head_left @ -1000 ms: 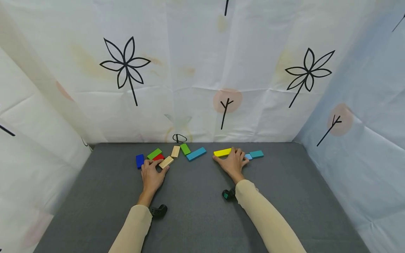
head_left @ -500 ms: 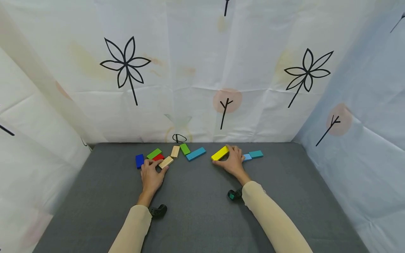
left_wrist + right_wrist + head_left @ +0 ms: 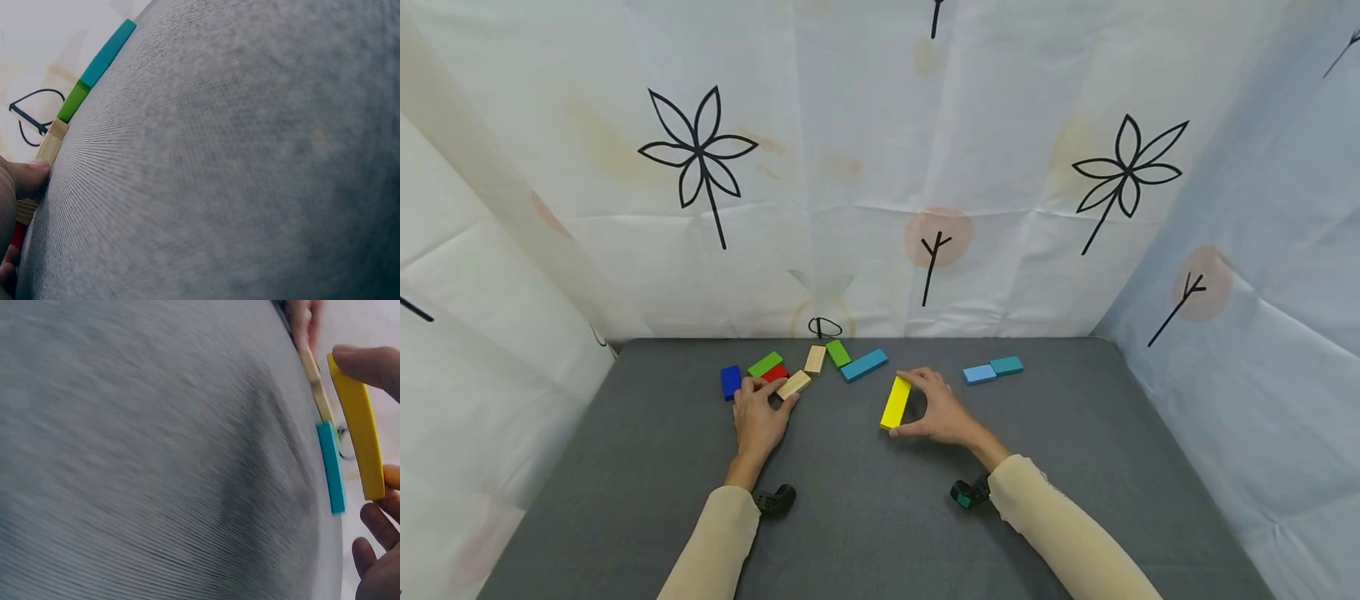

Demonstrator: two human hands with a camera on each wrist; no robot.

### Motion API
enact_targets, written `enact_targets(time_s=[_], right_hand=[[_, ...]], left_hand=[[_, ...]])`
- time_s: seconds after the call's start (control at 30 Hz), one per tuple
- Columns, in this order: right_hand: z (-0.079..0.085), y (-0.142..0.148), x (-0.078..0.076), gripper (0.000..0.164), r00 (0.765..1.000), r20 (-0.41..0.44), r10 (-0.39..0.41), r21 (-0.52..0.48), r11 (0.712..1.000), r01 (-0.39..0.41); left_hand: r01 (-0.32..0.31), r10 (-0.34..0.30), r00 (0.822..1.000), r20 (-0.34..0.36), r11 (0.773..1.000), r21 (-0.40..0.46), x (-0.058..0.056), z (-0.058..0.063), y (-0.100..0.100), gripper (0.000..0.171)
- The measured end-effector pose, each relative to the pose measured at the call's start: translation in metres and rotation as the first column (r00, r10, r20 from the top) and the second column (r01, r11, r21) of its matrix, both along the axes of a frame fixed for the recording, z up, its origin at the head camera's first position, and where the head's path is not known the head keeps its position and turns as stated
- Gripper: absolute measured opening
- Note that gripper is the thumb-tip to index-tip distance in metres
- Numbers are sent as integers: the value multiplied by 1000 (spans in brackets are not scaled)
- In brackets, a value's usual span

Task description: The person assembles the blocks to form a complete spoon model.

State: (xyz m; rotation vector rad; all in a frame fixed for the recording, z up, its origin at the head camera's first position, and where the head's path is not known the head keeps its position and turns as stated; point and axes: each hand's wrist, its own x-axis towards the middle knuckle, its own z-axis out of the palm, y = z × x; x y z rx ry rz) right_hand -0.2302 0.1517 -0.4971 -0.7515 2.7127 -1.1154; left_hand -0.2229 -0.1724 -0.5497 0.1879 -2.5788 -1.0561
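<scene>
My right hand pinches a long yellow block by its two ends, thumb at one end and fingers at the other. In the right wrist view the yellow block is held above the grey cloth. On the left, my left hand holds a plain wooden block between thumb and fingers, low at the cloth. Beside its fingers lie a red block, partly hidden, a green block and a dark blue block. The left wrist view shows the left thumb against the wood.
Behind the left hand's block runs a row: another wooden block, a second green block and a long blue block. To the right, a light blue block touches a teal block. A patterned white curtain borders the table's back edge.
My right hand has taken the yellow block from beside the light blue block, moving it left and nearer while turning it more upright in view. The left hand stays put.
</scene>
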Motion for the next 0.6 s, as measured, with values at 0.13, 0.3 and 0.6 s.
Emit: enact_targets(time_s=[0.13,0.3,0.6], right_hand=[[-2,-5,14,97,995,59,79,-9,997,-79],[-8,-9,26,95,982,111,151,5,988,-153],[-16,-14,30,93,971,120,205,37,977,-211]], left_hand=[[-1,1,1000,-4,1000,-2,0,0,0,39],[1,-1,1000,-19,1000,1,0,0,1,39],[2,-2,1000,-11,1000,4,1,3,1,38]])
